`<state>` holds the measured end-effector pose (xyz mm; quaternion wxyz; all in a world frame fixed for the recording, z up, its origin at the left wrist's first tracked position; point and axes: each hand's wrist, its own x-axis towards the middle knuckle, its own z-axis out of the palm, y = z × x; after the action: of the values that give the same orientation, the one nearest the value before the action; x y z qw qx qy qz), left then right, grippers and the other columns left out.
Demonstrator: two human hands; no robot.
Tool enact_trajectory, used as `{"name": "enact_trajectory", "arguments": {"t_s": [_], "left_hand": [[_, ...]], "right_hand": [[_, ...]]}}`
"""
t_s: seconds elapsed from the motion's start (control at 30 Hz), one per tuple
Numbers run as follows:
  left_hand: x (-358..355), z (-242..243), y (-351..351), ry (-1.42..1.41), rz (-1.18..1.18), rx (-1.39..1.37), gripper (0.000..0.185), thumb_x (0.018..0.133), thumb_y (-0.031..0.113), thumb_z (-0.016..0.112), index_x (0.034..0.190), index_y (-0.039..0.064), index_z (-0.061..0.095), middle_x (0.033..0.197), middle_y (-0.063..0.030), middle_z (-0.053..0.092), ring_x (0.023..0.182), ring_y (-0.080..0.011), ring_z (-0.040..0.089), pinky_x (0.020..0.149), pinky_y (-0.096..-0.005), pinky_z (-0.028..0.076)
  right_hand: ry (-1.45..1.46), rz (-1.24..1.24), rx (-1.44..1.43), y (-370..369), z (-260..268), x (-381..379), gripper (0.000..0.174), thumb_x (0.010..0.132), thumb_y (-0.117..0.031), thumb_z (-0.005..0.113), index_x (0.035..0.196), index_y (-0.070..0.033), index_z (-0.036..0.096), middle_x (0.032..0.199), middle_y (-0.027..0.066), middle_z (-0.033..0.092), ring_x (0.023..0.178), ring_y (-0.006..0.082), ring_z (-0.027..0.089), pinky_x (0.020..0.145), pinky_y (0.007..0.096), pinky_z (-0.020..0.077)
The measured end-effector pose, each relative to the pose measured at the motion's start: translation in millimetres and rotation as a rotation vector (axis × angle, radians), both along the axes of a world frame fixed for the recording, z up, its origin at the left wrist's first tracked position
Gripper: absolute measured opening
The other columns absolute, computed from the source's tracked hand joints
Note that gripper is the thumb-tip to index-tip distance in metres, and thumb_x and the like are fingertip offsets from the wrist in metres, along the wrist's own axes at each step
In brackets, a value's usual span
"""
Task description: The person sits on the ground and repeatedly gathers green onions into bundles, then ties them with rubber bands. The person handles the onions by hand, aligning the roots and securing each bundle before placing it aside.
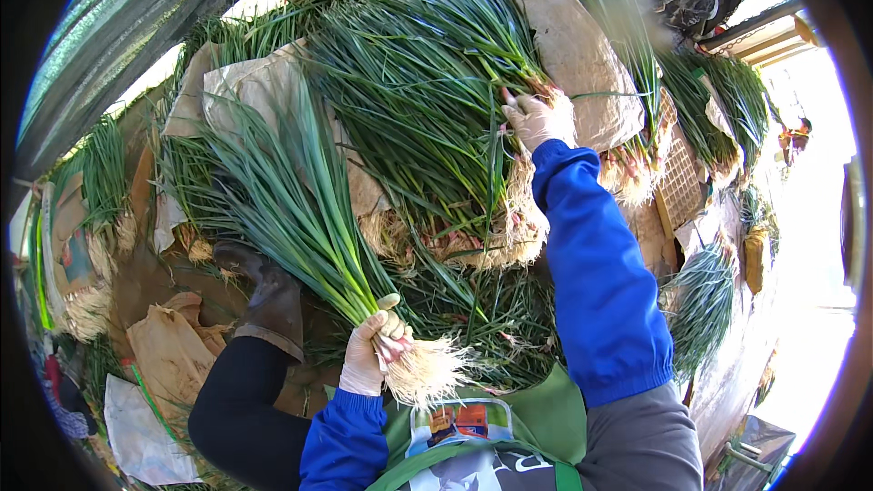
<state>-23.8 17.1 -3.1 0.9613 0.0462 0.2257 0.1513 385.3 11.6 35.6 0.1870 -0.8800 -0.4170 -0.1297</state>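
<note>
My left hand (pixel 374 348), in a pale thin glove, is closed around a bunch of young garlic plants (pixel 320 239) just above the bulbs. Its long green leaves fan out to the upper left, and its pinkish bulbs and pale roots (pixel 433 368) hang toward my lap. My gloved right hand (pixel 539 119) reaches to the right side of a large heap of young garlic (pixel 423 75), touching the plants close to their root ends. Its fingers are partly hidden, so I cannot see whether they grip any stalks. Matted roots (pixel 515 232) edge the heap's near side.
Loose leaves (pixel 498 327) litter the ground before my lap. A brown paper sheet (pixel 573 54) leans between the heap and more garlic bunches at the right. My boot (pixel 262 293) stands left of the leaves, near crumpled brown paper (pixel 170 348). Dark netting (pixel 143 13) slopes overhead at the left.
</note>
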Motion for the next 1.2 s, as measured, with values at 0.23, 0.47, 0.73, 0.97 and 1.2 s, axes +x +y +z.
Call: {"name": "enact_trajectory", "arguments": {"t_s": [0.23, 0.47, 0.73, 0.97, 1.2], "left_hand": [[3.5, 15.7, -0.6, 0.161, -0.102, 0.049, 0.043, 0.082, 0.018, 0.059, 0.118, -0.004, 0.049, 0.083, -0.0083, 0.064, 0.077, -0.0193, 0.061, 0.074, -0.0361, 0.051], [3.6, 14.6, -23.0, 0.252, -0.391, 0.191, 0.043, 0.084, 0.021, 0.054, 0.113, -0.011, 0.052, 0.092, -0.0181, 0.062, 0.073, -0.0231, 0.061, 0.063, -0.029, 0.049], [-0.6, 1.4, -27.2, 0.263, -0.3, 0.134, 0.029, 0.085, 0.021, 0.057, 0.1, -0.004, 0.056, 0.085, -0.0175, 0.062, 0.077, -0.0308, 0.063, 0.068, -0.0382, 0.051], [10.8, 23.9, -28.9, 0.425, -0.29, 0.302, 0.025, 0.085, 0.014, 0.054, 0.076, -0.008, 0.059, 0.07, -0.0227, 0.063, 0.046, -0.019, 0.056, 0.046, -0.0265, 0.047], [9.6, 23.3, -32.4, 0.496, -0.251, 0.387, 0.025, 0.085, 0.006, 0.05, 0.107, -0.007, 0.052, 0.071, -0.0211, 0.062, 0.055, -0.0237, 0.062, 0.048, -0.0294, 0.051]], "right_hand": [[-0.145, 0.25, -0.069, -77.5, 56.2, -124.0, 0.008, 0.084, -0.016, 0.059, 0.085, -0.008, 0.06, 0.056, 0.0083, 0.046, 0.046, 0.0236, 0.049, 0.042, 0.0341, 0.0385], [0.172, 0.669, -0.395, -155.7, 48.7, -280.8, 0.026, 0.069, -0.015, 0.055, 0.094, -0.008, 0.055, 0.065, -0.0007, 0.048, 0.058, 0.0148, 0.054, 0.05, 0.0295, 0.0435], [1.528, 0.214, 0.032, -152.7, 2.5, -244.7, 0.042, 0.09, -0.036, 0.053, 0.111, 0.001, 0.058, 0.092, 0.011, 0.064, 0.084, 0.0222, 0.061, 0.077, 0.032, 0.0473], [1.656, -0.116, 0.669, -111.7, -26.3, -297.9, 0.02, 0.089, -0.02, 0.06, 0.09, 0.001, 0.062, 0.074, -0.0025, 0.058, 0.061, 0.0029, 0.048, 0.056, 0.0174, 0.0394], [1.269, -0.278, 0.924, -117.2, -3.1, -255.4, 0.02, 0.091, -0.025, 0.055, 0.086, -0.007, 0.06, 0.075, -0.0013, 0.058, 0.065, 0.0068, 0.049, 0.061, 0.0214, 0.0399]]}}
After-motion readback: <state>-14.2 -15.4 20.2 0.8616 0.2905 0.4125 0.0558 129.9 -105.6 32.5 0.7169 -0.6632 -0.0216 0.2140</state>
